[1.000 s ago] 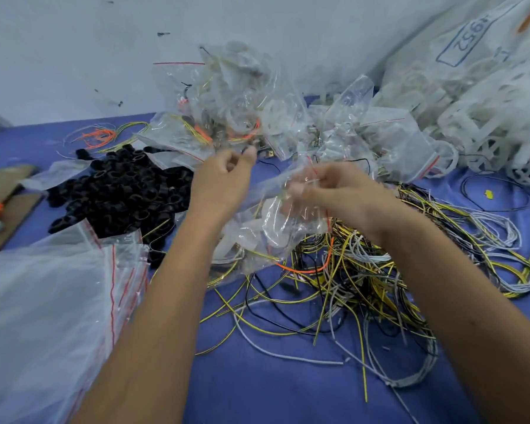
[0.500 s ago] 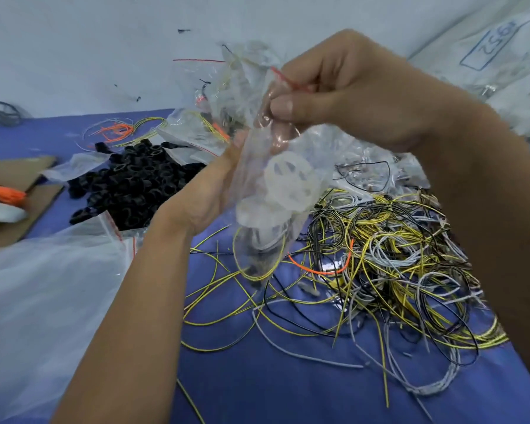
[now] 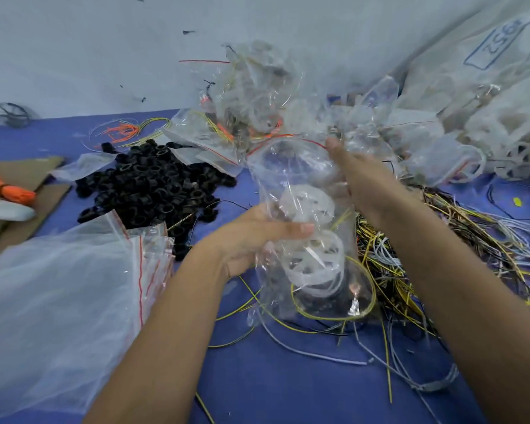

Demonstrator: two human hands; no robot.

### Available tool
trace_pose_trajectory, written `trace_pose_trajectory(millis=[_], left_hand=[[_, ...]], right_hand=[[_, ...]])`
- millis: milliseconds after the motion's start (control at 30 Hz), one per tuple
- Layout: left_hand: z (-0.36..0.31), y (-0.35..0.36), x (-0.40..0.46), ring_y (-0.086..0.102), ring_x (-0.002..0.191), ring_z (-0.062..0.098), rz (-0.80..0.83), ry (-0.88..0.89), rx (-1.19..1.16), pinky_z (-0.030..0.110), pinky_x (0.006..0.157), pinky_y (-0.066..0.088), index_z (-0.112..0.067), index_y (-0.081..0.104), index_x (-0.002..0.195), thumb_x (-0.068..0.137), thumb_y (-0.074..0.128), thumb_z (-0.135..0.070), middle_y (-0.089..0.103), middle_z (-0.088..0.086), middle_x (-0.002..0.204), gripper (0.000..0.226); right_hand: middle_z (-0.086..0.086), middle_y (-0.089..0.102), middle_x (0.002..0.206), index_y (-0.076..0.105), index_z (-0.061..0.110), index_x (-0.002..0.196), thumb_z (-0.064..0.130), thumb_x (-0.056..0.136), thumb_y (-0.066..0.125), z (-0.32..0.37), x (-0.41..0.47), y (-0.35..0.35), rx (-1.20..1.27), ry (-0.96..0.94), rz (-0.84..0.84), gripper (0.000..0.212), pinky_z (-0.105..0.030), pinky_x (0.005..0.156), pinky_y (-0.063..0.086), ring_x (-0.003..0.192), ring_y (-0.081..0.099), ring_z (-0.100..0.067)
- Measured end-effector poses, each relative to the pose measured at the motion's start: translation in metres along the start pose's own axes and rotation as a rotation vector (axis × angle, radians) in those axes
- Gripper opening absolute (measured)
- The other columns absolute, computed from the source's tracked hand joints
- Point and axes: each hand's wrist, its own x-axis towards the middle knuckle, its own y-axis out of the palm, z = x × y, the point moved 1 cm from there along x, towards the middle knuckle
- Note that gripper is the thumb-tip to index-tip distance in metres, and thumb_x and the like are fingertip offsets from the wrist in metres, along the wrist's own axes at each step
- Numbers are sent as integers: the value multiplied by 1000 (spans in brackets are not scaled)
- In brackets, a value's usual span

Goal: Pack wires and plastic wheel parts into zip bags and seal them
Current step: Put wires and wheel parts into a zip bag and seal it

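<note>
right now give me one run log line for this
left hand grips filled zip bag | right hand flat on bag side | white wheel parts inside | bag top unsealed

Bare forearms, sleeveless, unadorned hands [image 3: 251,240]

Blue table cover [image 3: 288,377] spans the work surface. Far side: pale wall [image 3: 104,50] carrying small dark marks. Far left, on the cover: flat brown cardboard [image 3: 22,172]. An orange-handled tool [image 3: 10,191] lies on it; the pale part beside the handle is too blurred to identify. Far left corner, near the wall: a dark wire-frame object [image 3: 11,114], indistinct. Far right: large white sack with a blue-printed label [image 3: 499,41], leaning against the wall.
</note>
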Motion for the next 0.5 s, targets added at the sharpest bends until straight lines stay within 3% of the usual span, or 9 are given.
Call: trace_pose_trajectory(millis=[100, 167, 267, 367, 500], left_hand=[[0, -3, 1, 75, 87, 18, 17, 5, -85, 31, 66, 60, -19, 66, 119, 77, 82, -29, 76, 3, 107, 46], [-5, -9, 6, 73, 80, 23, -96, 36, -102, 37, 69, 61, -20, 56, 124, 78, 76, -41, 73, 9, 105, 54], [-13, -17, 13, 75, 91, 36, -184, 134, -80, 46, 76, 62, -26, 51, 136, 78, 68, -63, 74, 17, 113, 71], [-6, -26, 16, 75, 91, 38, -161, 175, -99, 44, 72, 63, -22, 57, 136, 91, 66, -49, 74, 19, 115, 53], [7, -36, 13, 77, 86, 30, -40, 151, -85, 35, 68, 63, -28, 68, 124, 91, 72, -22, 76, 16, 110, 34]], right_hand=[[-4, 71, 73, 75, 10, 88, 43, 94, 70, -16, -7, -1, 24, -59, 38, 34, -26, 57, 50, 61, 64, -16], [-7, 66, 74, 75, 9, 84, 36, 92, 73, -22, -8, -4, 61, -82, 9, 27, -33, 62, 48, 66, 61, -20], [-15, 74, 89, 76, 12, 92, 32, 86, 80, -28, -10, -7, 129, -75, -33, 21, -44, 72, 52, 75, 64, -25], [-20, 75, 105, 73, 13, 95, 28, 79, 86, -33, -15, -10, 215, -32, -64, 26, -49, 84, 57, 86, 70, -30], [-10, 78, 93, 68, 8, 98, 14, 70, 85, -33, -17, -16, 363, 13, 7, 34, -36, 69, 64, 80, 75, -22]])
